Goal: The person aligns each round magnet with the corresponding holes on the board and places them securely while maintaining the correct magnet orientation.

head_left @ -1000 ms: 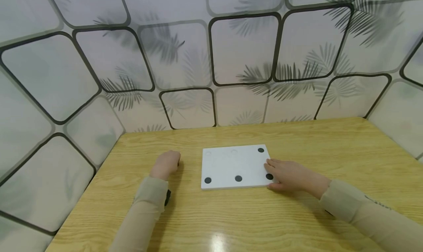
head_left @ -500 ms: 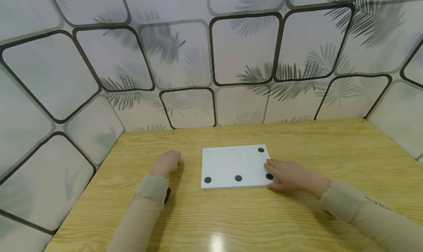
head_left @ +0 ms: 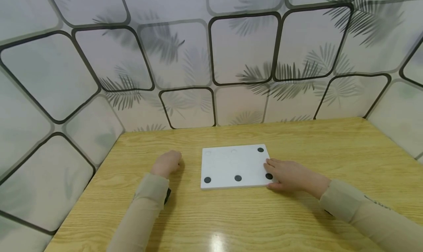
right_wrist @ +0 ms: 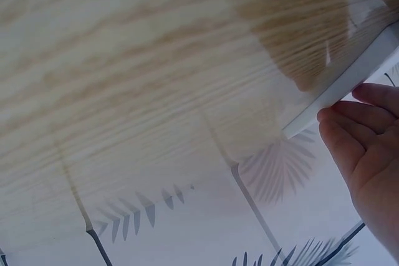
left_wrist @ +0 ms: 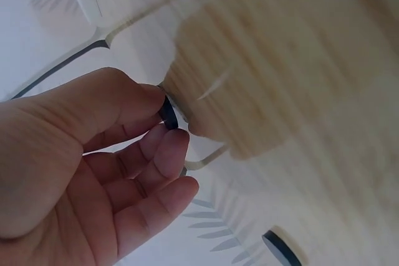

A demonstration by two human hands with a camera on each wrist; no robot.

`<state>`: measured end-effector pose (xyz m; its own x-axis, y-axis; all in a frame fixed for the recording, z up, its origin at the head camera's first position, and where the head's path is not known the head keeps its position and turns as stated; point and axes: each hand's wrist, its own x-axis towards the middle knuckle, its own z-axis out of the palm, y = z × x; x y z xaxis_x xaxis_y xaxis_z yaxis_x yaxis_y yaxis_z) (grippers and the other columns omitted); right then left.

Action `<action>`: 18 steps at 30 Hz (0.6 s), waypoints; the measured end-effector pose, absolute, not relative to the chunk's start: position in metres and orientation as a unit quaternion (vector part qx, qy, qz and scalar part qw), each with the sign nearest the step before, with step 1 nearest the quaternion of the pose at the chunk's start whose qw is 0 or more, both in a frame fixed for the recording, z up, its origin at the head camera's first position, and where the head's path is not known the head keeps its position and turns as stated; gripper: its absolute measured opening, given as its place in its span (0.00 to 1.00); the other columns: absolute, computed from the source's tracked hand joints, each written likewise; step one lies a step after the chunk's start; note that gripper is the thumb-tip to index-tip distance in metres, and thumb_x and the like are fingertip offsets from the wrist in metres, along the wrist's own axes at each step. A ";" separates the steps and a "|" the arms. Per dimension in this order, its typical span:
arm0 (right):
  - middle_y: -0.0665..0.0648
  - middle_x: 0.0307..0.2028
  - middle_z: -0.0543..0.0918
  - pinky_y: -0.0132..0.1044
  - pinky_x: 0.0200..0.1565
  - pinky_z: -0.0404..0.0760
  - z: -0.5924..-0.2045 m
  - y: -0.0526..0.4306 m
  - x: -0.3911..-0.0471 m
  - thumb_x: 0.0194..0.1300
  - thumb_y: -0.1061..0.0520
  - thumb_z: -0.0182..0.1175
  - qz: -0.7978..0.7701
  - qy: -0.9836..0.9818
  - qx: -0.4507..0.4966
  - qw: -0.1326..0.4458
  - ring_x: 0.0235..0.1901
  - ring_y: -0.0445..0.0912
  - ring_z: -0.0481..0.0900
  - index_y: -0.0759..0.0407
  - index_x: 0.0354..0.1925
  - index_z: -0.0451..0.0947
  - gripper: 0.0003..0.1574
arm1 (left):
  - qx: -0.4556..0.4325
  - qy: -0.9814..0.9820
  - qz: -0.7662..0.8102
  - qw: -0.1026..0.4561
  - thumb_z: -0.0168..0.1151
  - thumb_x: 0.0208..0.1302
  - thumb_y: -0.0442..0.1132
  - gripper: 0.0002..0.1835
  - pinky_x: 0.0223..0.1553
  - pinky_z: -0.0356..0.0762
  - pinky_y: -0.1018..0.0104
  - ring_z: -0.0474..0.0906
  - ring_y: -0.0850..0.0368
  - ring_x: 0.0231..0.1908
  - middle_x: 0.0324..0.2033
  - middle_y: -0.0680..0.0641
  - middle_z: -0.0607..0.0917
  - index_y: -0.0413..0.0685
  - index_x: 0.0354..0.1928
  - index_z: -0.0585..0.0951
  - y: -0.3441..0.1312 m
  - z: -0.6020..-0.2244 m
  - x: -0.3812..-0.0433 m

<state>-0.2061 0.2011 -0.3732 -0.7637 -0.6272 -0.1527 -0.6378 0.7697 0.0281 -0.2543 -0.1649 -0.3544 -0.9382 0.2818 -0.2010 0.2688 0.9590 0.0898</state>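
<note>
A flat white board (head_left: 220, 166) lies on the table with several black discs on it, among them a front-left disc (head_left: 207, 179) and a front-middle disc (head_left: 238, 178). Faint round marks show along its back edge. Left of the board, my left hand (head_left: 166, 163) is low over the table; the left wrist view shows its thumb and forefinger pinching a small black disc (left_wrist: 168, 114). My right hand (head_left: 292, 175) rests on the board's right end, thumb by the front corner. In the right wrist view its extended fingers (right_wrist: 340, 126) touch the board's edge.
The wooden table (head_left: 205, 219) meets a patterned wall covering (head_left: 244, 50) at the back and on both sides. Another black disc (left_wrist: 282, 248) lies on the table in the left wrist view, near the left hand.
The fingers of my left hand have shifted slightly, and the dark bit beside them in the earlier head frames no longer shows. The right hand and the board stay in place.
</note>
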 end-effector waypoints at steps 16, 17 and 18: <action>0.69 0.57 0.66 0.50 0.54 0.64 -0.370 0.201 -0.206 0.58 0.39 0.53 0.035 0.939 -0.334 0.072 0.56 0.58 0.64 0.70 0.57 0.64 0.42 | 0.163 0.981 0.042 0.092 0.54 0.56 0.27 0.05 0.24 0.65 0.66 0.65 0.56 0.24 0.22 0.49 0.72 0.42 0.26 0.72 -0.140 -0.345 -0.260; 0.68 0.57 0.66 0.50 0.54 0.64 -0.370 0.201 -0.206 0.58 0.39 0.53 0.036 0.939 -0.334 0.072 0.56 0.58 0.64 0.70 0.57 0.64 0.42 | 0.166 0.981 0.041 0.091 0.54 0.56 0.27 0.05 0.25 0.65 0.66 0.65 0.56 0.24 0.22 0.49 0.72 0.42 0.26 0.72 -0.137 -0.344 -0.261; 0.68 0.57 0.66 0.50 0.54 0.64 -0.371 0.201 -0.207 0.58 0.39 0.53 0.037 0.939 -0.334 0.071 0.56 0.58 0.64 0.70 0.57 0.64 0.42 | 0.171 0.981 0.040 0.088 0.54 0.57 0.27 0.04 0.25 0.66 0.66 0.65 0.56 0.24 0.22 0.49 0.72 0.42 0.27 0.72 -0.135 -0.343 -0.261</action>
